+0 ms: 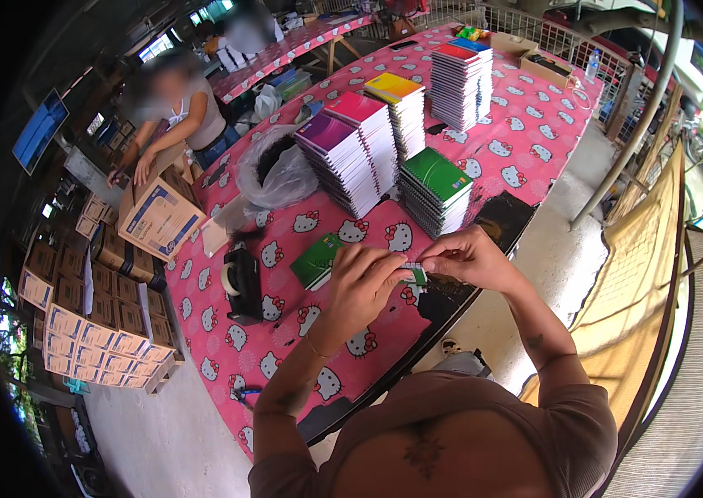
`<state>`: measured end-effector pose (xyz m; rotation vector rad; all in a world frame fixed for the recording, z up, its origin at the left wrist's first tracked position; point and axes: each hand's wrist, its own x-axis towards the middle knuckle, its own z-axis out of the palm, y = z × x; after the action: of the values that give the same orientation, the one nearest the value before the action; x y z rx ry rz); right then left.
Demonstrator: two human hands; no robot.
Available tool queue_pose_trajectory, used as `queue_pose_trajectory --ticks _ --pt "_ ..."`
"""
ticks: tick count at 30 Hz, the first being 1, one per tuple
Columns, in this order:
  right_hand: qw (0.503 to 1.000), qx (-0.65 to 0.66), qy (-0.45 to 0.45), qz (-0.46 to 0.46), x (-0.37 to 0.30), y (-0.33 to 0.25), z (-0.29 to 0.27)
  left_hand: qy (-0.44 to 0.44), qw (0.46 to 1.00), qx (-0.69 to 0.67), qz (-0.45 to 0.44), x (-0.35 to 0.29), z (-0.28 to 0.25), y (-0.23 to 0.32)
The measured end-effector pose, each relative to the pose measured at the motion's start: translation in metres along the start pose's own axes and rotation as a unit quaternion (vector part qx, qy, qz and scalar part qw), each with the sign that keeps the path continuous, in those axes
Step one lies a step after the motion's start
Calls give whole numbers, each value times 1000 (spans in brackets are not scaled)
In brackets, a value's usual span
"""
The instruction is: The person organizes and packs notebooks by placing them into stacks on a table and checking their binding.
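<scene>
Your left hand (361, 282) and right hand (468, 257): fingers pinch small green notebook (414, 274) between them, above table (285, 332) edge. Cardboard box (159, 217) far left, contents hidden. Notebook stacks (368, 149) behind; tape dispenser (241, 284) left.

— Where is there room around the left hand (361, 280)?

— To its left the pink surface (285, 349) lies bare up to the black tape dispenser (242, 285). A green notebook (317, 261) lies flat just beside the knuckles.

— And ahead of the right hand (469, 257)?

— Blocked: the green-topped stack (436, 191) stands just beyond it, with the purple-topped stack (339, 162) alongside (both tall). To its right the surface ends.
</scene>
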<state>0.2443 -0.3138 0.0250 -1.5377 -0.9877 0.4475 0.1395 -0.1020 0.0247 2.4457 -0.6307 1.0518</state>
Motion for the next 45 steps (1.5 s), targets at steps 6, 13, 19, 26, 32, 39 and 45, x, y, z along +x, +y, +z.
queue_pose_trajectory --ticks 6,13,19,26,32,39,45 --pt "998 -17 -13 -59 0 8 -40 -64 997 -9 42 38 26 3" --pt "971 -183 128 -91 4 30 -67 -129 987 77 55 73 68 8" --pt "972 -18 188 -140 11 7 -68 18 932 -220 -287 115 80 14" --pt "977 173 119 30 88 62 -128 1 970 -87 -227 148 113 -91" --pt "975 -178 112 78 111 152 -146 36 976 163 -139 96 186 -134" --pt "934 252 44 249 100 138 -122 241 702 -408 -532 57 230 -67" --pt "924 302 -16 236 104 149 -133 274 723 -302 -558 45 251 -70"
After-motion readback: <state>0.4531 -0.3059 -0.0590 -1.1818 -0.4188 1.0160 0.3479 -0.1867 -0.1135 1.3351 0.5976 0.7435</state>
